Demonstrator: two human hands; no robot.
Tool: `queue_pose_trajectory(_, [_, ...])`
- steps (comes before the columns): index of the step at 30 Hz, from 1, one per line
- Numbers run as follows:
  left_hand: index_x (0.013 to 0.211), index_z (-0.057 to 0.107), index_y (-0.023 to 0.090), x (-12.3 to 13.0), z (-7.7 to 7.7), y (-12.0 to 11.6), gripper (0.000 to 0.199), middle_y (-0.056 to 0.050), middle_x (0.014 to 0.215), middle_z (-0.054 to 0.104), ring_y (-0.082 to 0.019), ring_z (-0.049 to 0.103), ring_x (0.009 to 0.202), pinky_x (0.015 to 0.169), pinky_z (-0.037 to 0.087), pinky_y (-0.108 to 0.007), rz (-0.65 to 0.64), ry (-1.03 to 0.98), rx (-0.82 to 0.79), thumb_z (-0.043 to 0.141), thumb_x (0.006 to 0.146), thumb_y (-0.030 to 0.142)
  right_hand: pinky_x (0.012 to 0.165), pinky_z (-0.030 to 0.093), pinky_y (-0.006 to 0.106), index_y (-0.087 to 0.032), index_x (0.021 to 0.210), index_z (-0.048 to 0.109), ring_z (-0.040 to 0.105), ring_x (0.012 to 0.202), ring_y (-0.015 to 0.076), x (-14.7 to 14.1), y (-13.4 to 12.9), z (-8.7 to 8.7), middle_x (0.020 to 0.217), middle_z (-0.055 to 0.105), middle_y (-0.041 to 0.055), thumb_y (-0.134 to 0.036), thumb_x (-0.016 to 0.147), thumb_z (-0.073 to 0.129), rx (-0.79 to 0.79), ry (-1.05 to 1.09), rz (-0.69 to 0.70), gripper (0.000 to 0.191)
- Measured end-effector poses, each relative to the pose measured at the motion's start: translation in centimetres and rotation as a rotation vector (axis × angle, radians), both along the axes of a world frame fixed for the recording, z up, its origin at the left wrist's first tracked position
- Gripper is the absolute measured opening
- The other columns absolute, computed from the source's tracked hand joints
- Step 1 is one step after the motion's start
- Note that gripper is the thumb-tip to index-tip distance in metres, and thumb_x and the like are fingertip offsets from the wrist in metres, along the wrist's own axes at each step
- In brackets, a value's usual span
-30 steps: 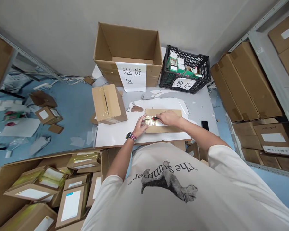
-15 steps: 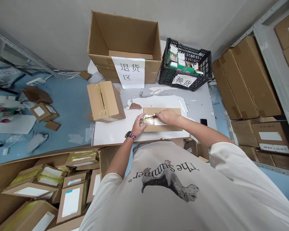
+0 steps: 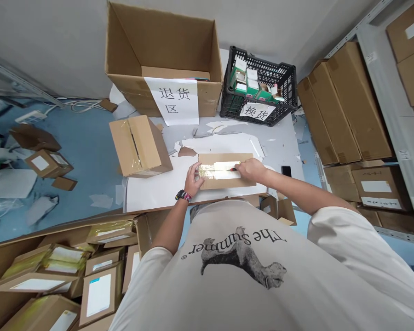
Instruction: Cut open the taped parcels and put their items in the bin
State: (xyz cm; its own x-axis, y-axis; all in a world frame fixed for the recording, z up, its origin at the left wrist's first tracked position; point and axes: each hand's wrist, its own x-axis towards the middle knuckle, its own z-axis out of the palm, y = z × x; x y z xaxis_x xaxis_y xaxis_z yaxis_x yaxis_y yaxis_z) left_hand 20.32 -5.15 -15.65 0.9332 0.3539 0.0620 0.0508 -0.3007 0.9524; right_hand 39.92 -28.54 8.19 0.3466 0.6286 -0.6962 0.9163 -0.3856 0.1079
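Observation:
A flat cardboard box [image 3: 227, 184] lies on the worktable, with shiny clear tape and a white label along its top. My left hand [image 3: 193, 179], with a watch on the wrist, grips the box's left end, fingers curved over the edge. My right hand [image 3: 251, 170] is closed around a slim tool with red and black on it, which looks like a utility knife [image 3: 233, 169]. Its tip points left over the label, near the box's middle; whether it touches the surface I cannot tell. Most of the handle is hidden in my fist.
A taped carton [image 3: 140, 146] stands left on the white worktable [image 3: 152, 195]. Behind are a large open carton [image 3: 131, 94] with a paper sign and a black crate [image 3: 283, 99] holding small green-white boxes. A phone [image 3: 286, 171] lies right. Parcels [image 3: 100, 294] fill a bin at lower left.
My right hand has slid to the right along the box with the knife, uncovering more of the taped label. My left hand keeps to the left end. The whole view has shifted slightly.

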Motion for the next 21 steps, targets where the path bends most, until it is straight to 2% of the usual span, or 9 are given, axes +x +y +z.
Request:
queue_pose_trajectory(6, [0.169, 0.058, 0.027, -0.1, 0.0, -0.1, 0.074, -0.017, 0.166, 0.061, -0.036, 0.069, 0.134, 0.111, 0.066, -0.055, 0.002, 0.002, -0.012, 0.070, 0.096, 0.035, 0.088, 0.051, 0.037, -0.013, 0.142, 0.075, 0.087, 0.115, 0.0346, 0.8, -4.1, 1.3, 0.120, 0.089, 0.0223, -0.004, 0.111, 0.053, -0.002, -0.007, -0.061, 0.039])
queue_pose_trajectory(11, [0.168, 0.058, 0.027, -0.4, 0.2, 0.2, 0.074, -0.017, 0.165, 0.062, -0.036, 0.069, 0.133, 0.112, 0.065, -0.057, 0.014, 0.027, -0.012, 0.071, 0.096, 0.036, 0.085, 0.048, 0.037, -0.012, 0.137, 0.076, 0.086, 0.112, 0.0346, 2.8, -8.8, 1.0, 0.114, 0.087, 0.0236, -0.006, 0.112, 0.053, -0.076, -0.049, -0.136, 0.034])
queue_pose_trajectory(15, [0.170, 0.057, 0.028, -0.5, 0.2, 0.3, 0.075, -0.016, 0.166, 0.062, -0.036, 0.068, 0.137, 0.114, 0.064, -0.057, 0.013, 0.047, -0.009, 0.069, 0.097, 0.037, 0.082, 0.046, 0.039, -0.015, 0.138, 0.075, 0.084, 0.104, 0.0333, 4.5, -12.7, 1.0, 0.113, 0.086, 0.0218, -0.008, 0.112, 0.052, -0.047, -0.049, -0.146, 0.035])
queue_pose_trajectory(18, [0.172, 0.054, 0.028, -0.5, 0.3, 0.4, 0.078, -0.016, 0.167, 0.061, -0.036, 0.068, 0.136, 0.114, 0.064, -0.056, 0.015, 0.065, 0.001, 0.068, 0.097, 0.038, 0.084, 0.047, 0.041, -0.016, 0.138, 0.077, 0.083, 0.100, 0.0328, 5.0, -14.2, 1.1, 0.112, 0.087, 0.0214, -0.010, 0.111, 0.055, -0.012, -0.035, -0.157, 0.035])
queue_pose_trajectory(21, [0.174, 0.053, 0.027, -0.5, 0.6, 0.5, 0.079, -0.017, 0.166, 0.061, -0.034, 0.069, 0.134, 0.112, 0.065, -0.055, 0.022, 0.098, 0.007, 0.067, 0.097, 0.040, 0.087, 0.048, 0.042, -0.016, 0.139, 0.078, 0.084, 0.103, 0.0339, 4.9, -14.6, 1.1, 0.114, 0.087, 0.0222, -0.009, 0.111, 0.055, 0.005, -0.038, -0.175, 0.037])
